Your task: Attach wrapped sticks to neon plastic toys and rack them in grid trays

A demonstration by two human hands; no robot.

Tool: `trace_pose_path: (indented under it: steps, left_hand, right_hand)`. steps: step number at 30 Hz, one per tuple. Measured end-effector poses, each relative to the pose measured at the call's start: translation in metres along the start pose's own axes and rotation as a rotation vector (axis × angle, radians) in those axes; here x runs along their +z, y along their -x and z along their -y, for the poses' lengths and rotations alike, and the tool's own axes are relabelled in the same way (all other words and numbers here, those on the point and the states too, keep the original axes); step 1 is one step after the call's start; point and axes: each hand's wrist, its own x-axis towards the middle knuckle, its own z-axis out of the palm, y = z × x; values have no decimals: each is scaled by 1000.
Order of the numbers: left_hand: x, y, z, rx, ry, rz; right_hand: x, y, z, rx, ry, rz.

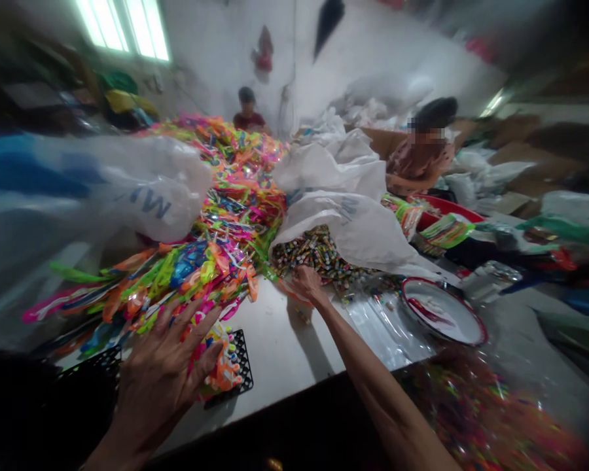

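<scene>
My left hand [161,366] lies with its fingers spread over bright plastic strips and pieces [181,268] in orange, green, pink and blue. Beside its thumb, a black perforated tray [245,358] holds some of these pieces in an upright row. My right hand [307,283] is closed at the near edge of a heap of small multicoloured cylinders [324,252]. Whatever its fingers grip is too small or hidden to make out. An orange rim or strip shows just under that hand.
White plastic sacks [343,222] surround the cylinders. Clear bags [390,330] lie on the white table [275,366] beside a red-rimmed white plate [471,333]. A large bag [161,176] stands at left. Two people [425,154] sit across the table.
</scene>
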Motion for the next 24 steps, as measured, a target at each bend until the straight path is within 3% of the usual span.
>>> trace_pose_path:
  steps: [7,10,17,22,24]
  left_hand:
    - [-2,-3,-1,34,-71,-24]
    - [-2,-2,0,35,-66,-22]
    - [-3,-2,-2,4,-12,29]
    - [-6,-3,-4,-27,28,50]
    - [-7,-3,-4,-34,38,56]
  right_hand:
    - [7,-27,73,-142,-120,8]
    - [13,-22,85,-133,-187,13]
    - [22,51,26,-126,-441,204]
    - [32,108,5,-118,-1053,353]
    - [33,122,9,-115,-1146,375]
